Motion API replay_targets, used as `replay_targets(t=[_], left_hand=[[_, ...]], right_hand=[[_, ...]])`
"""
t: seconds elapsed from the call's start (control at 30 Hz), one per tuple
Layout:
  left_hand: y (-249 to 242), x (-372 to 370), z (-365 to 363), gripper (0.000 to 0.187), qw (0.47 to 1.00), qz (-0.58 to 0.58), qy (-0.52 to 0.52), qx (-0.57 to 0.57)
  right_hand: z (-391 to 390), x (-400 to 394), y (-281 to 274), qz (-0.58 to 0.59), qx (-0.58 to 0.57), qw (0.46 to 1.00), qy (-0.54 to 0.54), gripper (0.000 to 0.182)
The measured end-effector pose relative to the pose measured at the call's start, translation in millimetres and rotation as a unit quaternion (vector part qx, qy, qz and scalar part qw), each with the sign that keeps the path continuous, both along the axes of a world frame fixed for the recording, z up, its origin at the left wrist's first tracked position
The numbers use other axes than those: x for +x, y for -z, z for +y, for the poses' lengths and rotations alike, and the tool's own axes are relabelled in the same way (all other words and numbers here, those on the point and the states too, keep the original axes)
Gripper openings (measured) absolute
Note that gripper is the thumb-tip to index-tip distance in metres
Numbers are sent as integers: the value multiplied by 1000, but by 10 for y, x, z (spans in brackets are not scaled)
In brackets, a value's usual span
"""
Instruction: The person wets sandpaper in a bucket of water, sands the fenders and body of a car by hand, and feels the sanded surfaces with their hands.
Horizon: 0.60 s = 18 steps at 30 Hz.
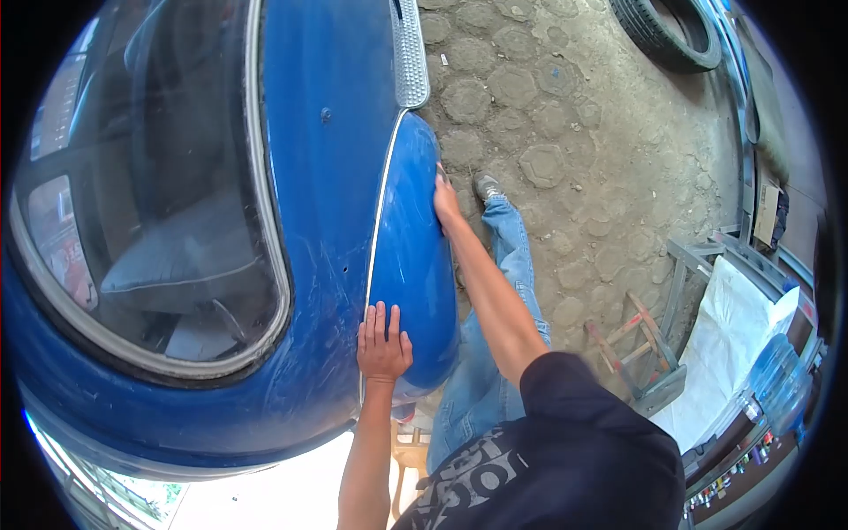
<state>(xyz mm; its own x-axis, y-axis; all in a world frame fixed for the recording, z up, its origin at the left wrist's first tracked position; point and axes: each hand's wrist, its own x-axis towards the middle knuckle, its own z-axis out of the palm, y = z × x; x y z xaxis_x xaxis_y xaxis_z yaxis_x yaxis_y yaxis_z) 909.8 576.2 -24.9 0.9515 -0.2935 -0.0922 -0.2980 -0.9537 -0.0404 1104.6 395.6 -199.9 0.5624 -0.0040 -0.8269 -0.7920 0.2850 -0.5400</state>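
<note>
Blue car fender (415,256) bulging beside the car window (150,203), left hand (382,340) pressed flat on its near end, fingers spread open, right hand (444,199) curled over its far edge, paved ground (565,132) below, tyre (667,31) lying well apart.

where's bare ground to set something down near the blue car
Open paving lies between the blue fender and the tyre at top right. Crowded: the right edge, with a wooden stand, white sheet and metal frame. On the fender, the left hand lies flat and the right hand grips its edge.
</note>
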Motion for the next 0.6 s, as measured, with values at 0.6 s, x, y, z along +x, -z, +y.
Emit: replay_targets(t=[0.6], left_hand=[[26, -118, 91, 55, 999, 18, 29, 37]], right_hand=[[121, -51, -785, -302, -245, 878, -279, 50]])
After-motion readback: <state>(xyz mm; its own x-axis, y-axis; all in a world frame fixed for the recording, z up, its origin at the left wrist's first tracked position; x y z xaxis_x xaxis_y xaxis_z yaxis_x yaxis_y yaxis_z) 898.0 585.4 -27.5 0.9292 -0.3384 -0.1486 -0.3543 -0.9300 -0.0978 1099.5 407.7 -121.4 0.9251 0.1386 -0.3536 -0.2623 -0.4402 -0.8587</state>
